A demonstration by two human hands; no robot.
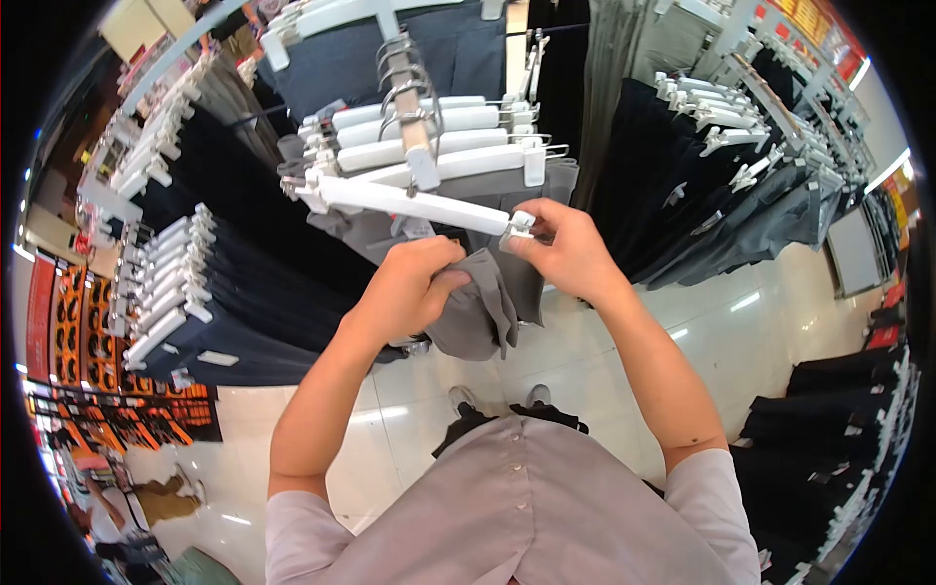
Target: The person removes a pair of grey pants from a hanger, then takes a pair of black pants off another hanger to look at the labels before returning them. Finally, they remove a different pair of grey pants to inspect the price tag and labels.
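My left hand (414, 283) is closed on the top edge of a pair of grey trousers (478, 307), which hang folded below my fingers. With thumb and fingers, my right hand (567, 252) pinches the clip at the right end of a white clip hanger (414, 203). This hanger slants across the front of the rack, its left end near the other hangers. Behind it several white hangers (419, 136) with grey trousers hang by metal hooks from a rail arm (414, 127). Whether the trousers still touch the hanger's left clip is hidden.
Dark trousers on white hangers (175, 283) stand close at my left. More racks of dark and grey trousers (653, 175) are at the right, with dark garments (819, 419) at lower right. A person (127, 507) is at the lower left, on the tiled floor (390, 429).
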